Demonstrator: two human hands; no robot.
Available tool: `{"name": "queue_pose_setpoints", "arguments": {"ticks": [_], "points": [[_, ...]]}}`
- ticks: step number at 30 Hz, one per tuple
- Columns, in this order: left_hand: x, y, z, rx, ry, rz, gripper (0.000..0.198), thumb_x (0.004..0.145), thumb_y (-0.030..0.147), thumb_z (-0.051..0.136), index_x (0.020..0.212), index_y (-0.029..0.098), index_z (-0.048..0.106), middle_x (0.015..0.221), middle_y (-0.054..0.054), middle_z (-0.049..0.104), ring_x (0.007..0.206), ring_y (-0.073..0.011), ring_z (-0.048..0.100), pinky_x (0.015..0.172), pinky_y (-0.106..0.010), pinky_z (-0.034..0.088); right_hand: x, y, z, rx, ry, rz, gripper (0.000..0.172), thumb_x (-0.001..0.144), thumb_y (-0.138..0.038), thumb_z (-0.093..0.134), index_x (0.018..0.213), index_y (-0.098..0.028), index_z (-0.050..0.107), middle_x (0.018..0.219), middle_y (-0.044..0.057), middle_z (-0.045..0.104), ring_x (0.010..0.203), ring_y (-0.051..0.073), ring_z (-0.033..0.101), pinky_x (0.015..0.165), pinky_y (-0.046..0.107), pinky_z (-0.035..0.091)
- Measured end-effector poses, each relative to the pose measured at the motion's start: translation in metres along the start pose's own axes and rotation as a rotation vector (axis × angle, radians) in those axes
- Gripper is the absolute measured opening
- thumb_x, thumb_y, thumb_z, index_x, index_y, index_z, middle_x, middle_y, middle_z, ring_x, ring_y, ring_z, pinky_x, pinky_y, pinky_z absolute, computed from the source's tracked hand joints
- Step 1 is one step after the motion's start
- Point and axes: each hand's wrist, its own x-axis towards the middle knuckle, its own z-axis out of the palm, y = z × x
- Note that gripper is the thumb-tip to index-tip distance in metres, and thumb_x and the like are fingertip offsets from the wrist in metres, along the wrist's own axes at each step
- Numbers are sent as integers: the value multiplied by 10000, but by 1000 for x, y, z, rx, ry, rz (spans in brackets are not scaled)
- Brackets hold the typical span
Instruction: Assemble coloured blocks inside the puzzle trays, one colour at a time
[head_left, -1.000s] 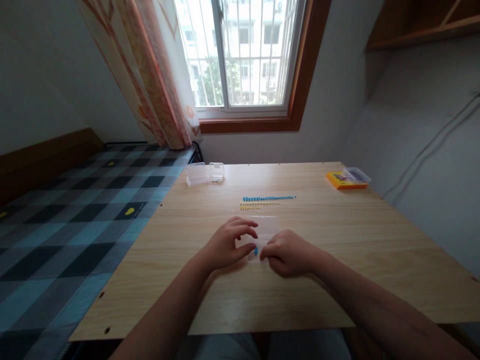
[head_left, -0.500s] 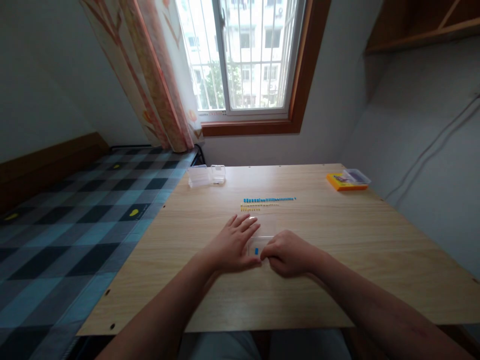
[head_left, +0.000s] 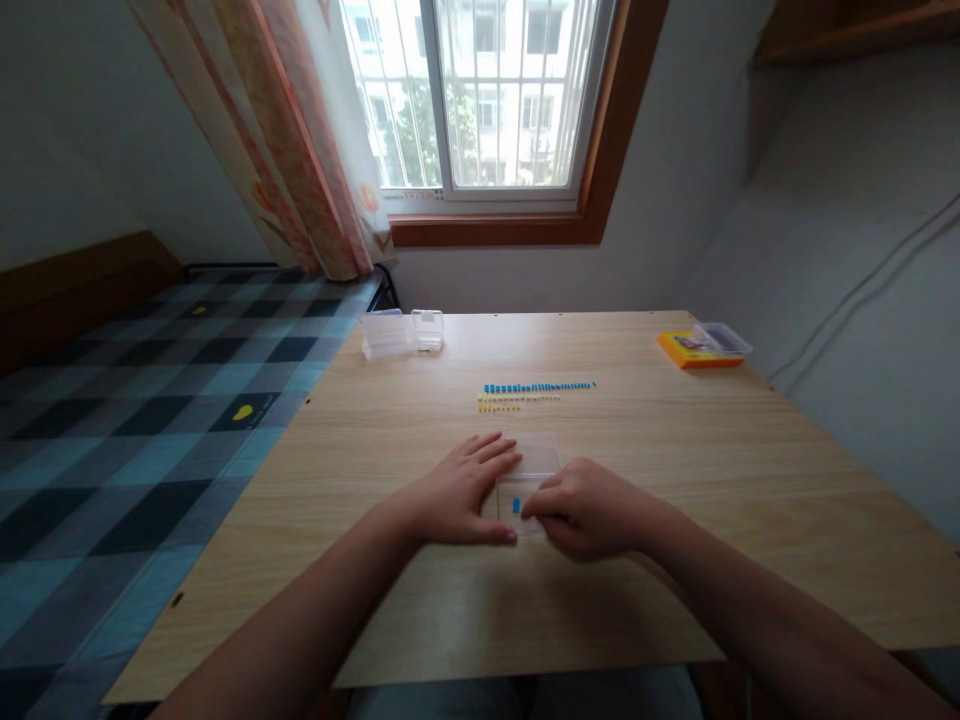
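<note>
A clear plastic box (head_left: 529,530) lies on the table with its see-through lid (head_left: 538,455) folded back. Inside it, on the left, is a small blue piece (head_left: 516,506). My left hand (head_left: 465,492) rests along the box's left side, fingers stretched out and spread, thumb by the front edge. From the right, my right hand (head_left: 589,508) reaches over the box with curled fingers, its index fingertip close to the blue piece. Whether anything is pinched in those fingers cannot be made out. Beyond the box run rows of tiny blue pieces (head_left: 536,387) and yellow pieces (head_left: 496,408).
At the table's far left stands another clear open case (head_left: 388,335). An orange-yellow box (head_left: 694,352) with a clear container (head_left: 721,339) on it sits far right. A checkered bed (head_left: 150,430) borders the table's left side; a window (head_left: 495,110) is beyond.
The view has tilted slightly down. My right fingers have shifted slightly inside the box near the blue piece. My left hand stays at the box's left side.
</note>
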Motion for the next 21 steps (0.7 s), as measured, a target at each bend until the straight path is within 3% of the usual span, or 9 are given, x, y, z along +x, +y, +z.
{"name": "queue_pose_setpoints", "arguments": {"ticks": [8,21], "points": [[6,0,3,-25,2,-11,1068,707,811,715,1537,186,469,1637,-186,376,1537,-414,281,1264,-612,179,7,-5,-4,-90,-84,100,174,893,-184,574,836,-204,737,741,38,753,595,154,606,576,294,295],[8,-1,9,-16,35,17,1046,720,827,688,1535,210,465,1635,-176,385,1534,-406,292,1264,-617,155,15,-2,2,-110,29,136,163,950,-217,566,890,-213,718,727,12,705,661,146,597,614,273,315]]}}
